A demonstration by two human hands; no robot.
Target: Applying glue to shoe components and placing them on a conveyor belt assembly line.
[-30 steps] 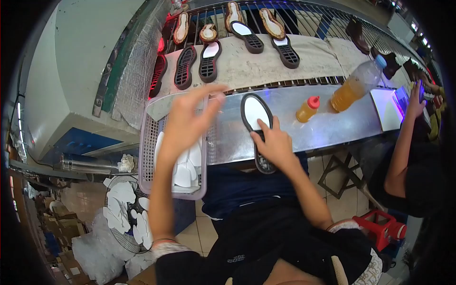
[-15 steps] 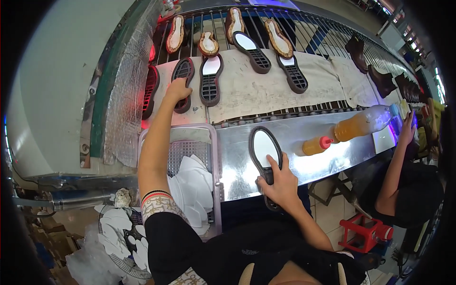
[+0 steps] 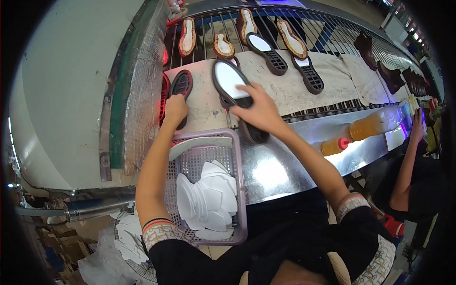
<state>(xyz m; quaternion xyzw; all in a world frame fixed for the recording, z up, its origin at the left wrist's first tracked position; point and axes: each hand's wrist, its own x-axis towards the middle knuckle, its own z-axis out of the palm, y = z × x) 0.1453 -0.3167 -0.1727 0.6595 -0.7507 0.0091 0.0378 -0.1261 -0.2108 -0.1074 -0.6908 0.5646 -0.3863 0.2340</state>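
Note:
My right hand (image 3: 260, 108), slightly blurred, grips a black shoe sole (image 3: 228, 78) with a white insert in its forepart. That sole is over the cloth-covered rack and partly hides another sole beneath it. At the left, my left hand (image 3: 175, 109) is closed on the lower part of a second black sole (image 3: 181, 81), whose grid-like inside shows no white insert. A red-lit sole (image 3: 164, 97) lies beside it at the rack's left side. Two more soles with white foreparts, a nearer sole (image 3: 311, 80) and a farther sole (image 3: 270, 56), lie to the right.
Several brown shoe uppers (image 3: 188, 37) lie bottom-up on the bars behind. A lilac basket (image 3: 241, 190) holds white cut pieces (image 3: 209, 199). On the metal table stand a red-capped squeeze bottle (image 3: 334, 146) and a larger bottle (image 3: 365, 127). Another person's arm (image 3: 407, 166) is at the right.
My right hand has carried its sole from over the metal table up and left to the cloth. My left hand remains at the sole on the left. The view has shifted somewhat.

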